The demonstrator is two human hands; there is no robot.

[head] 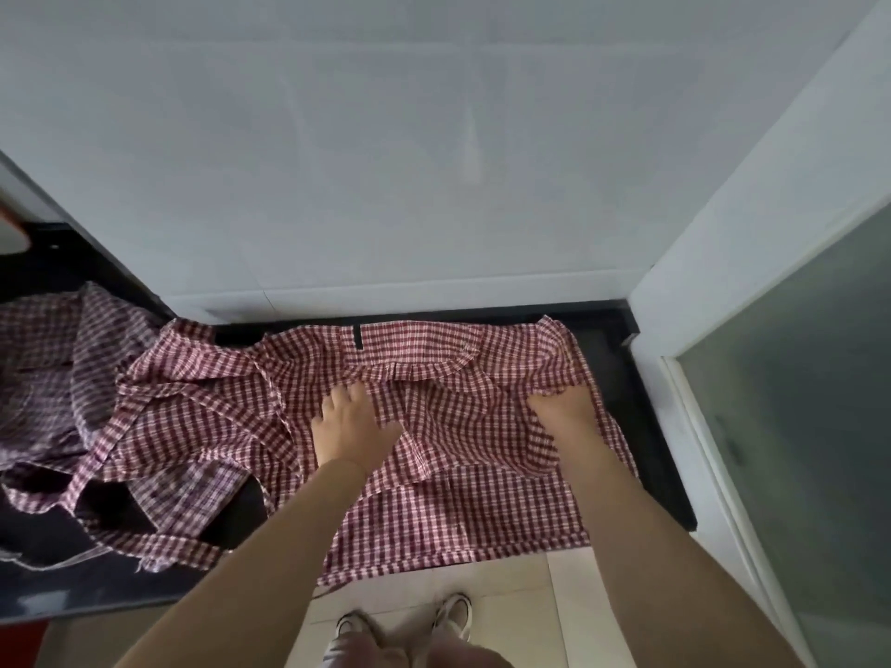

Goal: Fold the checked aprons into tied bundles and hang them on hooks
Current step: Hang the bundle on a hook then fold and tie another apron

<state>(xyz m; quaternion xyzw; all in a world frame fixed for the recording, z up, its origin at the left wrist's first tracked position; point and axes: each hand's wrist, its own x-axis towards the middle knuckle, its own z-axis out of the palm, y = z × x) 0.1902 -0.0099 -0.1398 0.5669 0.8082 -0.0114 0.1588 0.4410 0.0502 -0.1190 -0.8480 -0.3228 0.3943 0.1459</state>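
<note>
right hand (561, 409): fingertips tucked under a fold of the red checked apron (463, 426), so the grip is unclear.
heap of checked aprons (96, 402): left of that apron, cut off by the left edge; number of pieces cannot be told.
shoes (405, 624): below the apron's hem, partly hidden by blurred clothing at the bottom edge.

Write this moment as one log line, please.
step: folding | left hand: flat on red checked cloth apron | right hand: pinching apron | surface: black counter
</note>
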